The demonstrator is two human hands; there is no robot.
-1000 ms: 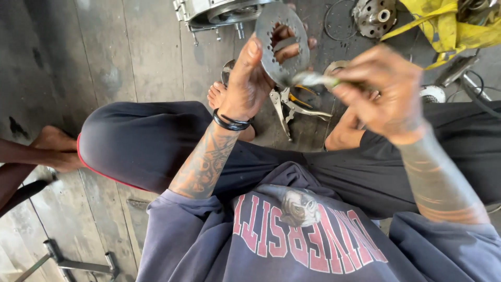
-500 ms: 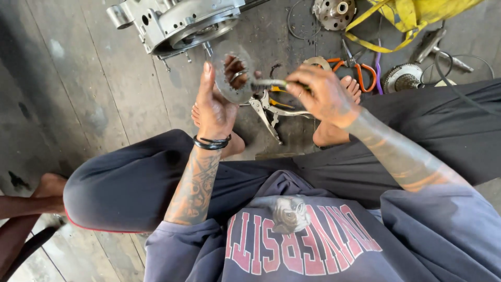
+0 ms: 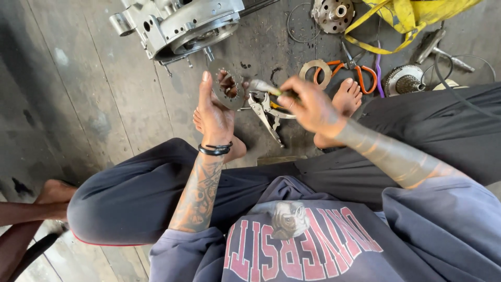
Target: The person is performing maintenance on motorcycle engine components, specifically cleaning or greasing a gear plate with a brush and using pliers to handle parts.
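Toothed disc (image 3: 225, 90) above locking pliers (image 3: 267, 114), engine casing (image 3: 180, 23) near.

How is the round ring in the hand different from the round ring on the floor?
The toothed grey ring is held upright in the left hand; the tan ring lies flat on the floor. The grey ring has teeth around its hole; the tan ring looks smooth. Both are flat with a hole.

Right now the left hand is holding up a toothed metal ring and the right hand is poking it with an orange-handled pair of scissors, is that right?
Not quite. The left hand does hold up the toothed metal ring, but the right hand holds a small brush. The orange-handled scissors lie on the floor, as the head view shows.
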